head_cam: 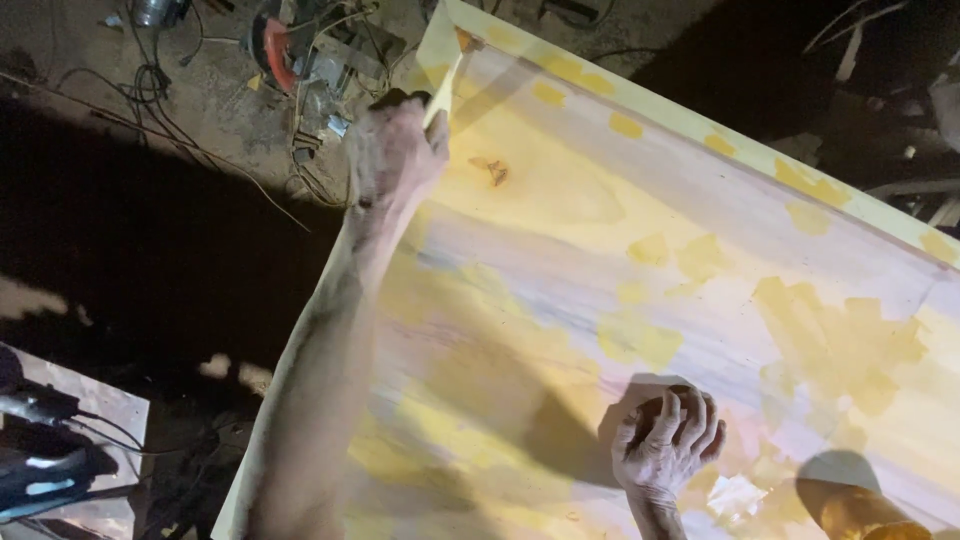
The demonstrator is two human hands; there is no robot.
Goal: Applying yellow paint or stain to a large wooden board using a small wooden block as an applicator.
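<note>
Clenched around a dark block (405,98), the left hand (392,150) presses it on the panel (640,200) edge, arm stretched to reach the far corner; the right hand (668,440) lies curled on the patched face, steadying it.

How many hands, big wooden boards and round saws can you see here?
Hands: 2, the left hand at the board's edge and the right hand resting on it
Wooden board patched with yellow filler: 1
Circular saw on the floor: 1
Total: 4
</note>
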